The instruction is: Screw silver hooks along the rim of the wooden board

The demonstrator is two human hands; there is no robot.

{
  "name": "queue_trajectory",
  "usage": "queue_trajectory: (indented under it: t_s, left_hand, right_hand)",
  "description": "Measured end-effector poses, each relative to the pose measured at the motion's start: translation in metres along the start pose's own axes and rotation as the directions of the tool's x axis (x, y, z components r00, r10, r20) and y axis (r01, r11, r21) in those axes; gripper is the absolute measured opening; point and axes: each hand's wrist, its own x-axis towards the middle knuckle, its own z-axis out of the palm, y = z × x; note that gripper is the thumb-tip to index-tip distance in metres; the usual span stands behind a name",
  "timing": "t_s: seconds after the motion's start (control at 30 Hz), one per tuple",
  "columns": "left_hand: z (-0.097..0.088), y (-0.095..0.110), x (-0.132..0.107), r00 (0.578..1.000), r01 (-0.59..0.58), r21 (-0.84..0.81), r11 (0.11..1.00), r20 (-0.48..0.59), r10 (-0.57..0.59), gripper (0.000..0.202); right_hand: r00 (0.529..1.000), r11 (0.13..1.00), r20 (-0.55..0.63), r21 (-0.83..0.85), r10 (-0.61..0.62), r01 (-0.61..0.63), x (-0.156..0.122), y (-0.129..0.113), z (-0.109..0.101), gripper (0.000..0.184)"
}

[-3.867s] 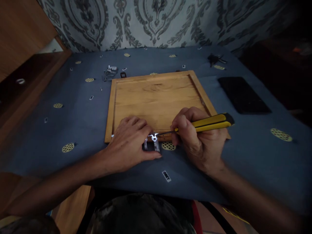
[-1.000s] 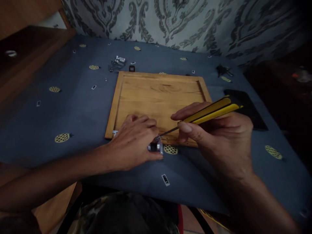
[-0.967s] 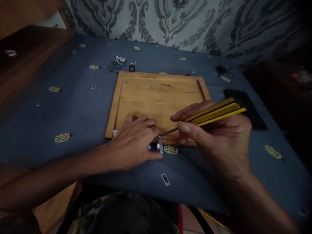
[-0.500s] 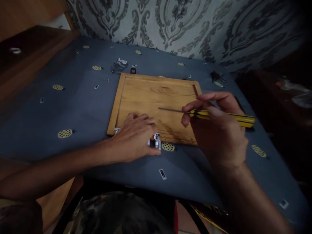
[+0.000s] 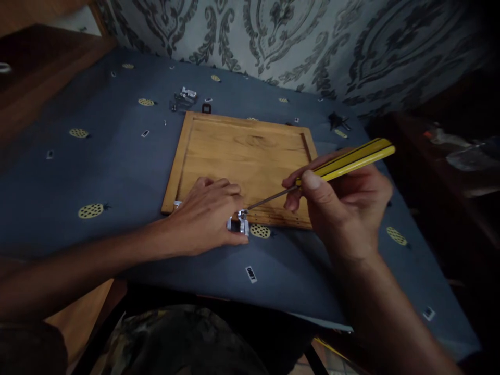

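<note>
A framed wooden panel [image 5: 242, 156] lies flat on the blue patterned cloth [image 5: 117, 172]. At its near edge sits a small metal hinge [image 5: 239, 224]. My left hand [image 5: 205, 216] lies over the hinge with curled fingers, pressing it against the panel's edge. My right hand [image 5: 347, 208] is closed round a yellow and black screwdriver [image 5: 344, 162], and the thin shaft slants down-left so that the tip touches the hinge.
More metal hardware [image 5: 183, 96] lies on the cloth beyond the panel's far left corner. A small dark object [image 5: 338, 121] sits at the far right. Patterned wallpaper [image 5: 273, 41] rises behind, wooden furniture [image 5: 35, 67] stands on the left.
My right hand had lifted the screwdriver level over the panel half a second ago; now its tip is back down on the hinge. My left hand has stayed on the hinge.
</note>
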Motion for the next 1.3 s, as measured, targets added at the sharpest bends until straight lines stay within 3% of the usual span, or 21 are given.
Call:
queue_trajectory:
  t_s: [0.13,0.37,0.63,1.1,1.3]
  left_hand:
    - [0.001,-0.001,-0.001,1.000,-0.007,-0.002,1.000,-0.027,0.007,0.030]
    - [0.000,0.001,-0.001,1.000,-0.012,0.005,1.000,-0.018,0.012,0.030]
    - [0.000,0.001,0.000,1.000,0.003,0.006,1.000,-0.010,-0.003,0.030]
    - [-0.001,0.002,-0.001,1.000,-0.005,0.007,1.000,-0.003,0.005,0.031]
    - [0.000,0.001,-0.001,1.000,-0.015,0.005,1.000,-0.022,0.015,0.032]
  right_hand:
    - [1.000,0.997,0.000,-0.074,0.025,-0.025,-0.005,-0.003,0.007,0.035]
    - [0.992,0.995,-0.121,-0.091,0.018,-0.029,-0.009,-0.010,0.016,0.044]
    - [0.995,0.994,-0.096,-0.096,0.039,-0.049,-0.010,-0.009,0.017,0.046]
    - [0.998,0.993,-0.059,-0.118,0.013,-0.020,-0.012,-0.002,0.014,0.030]
    - [0.995,0.995,-0.099,-0.094,0.009,-0.018,-0.013,-0.003,0.014,0.030]
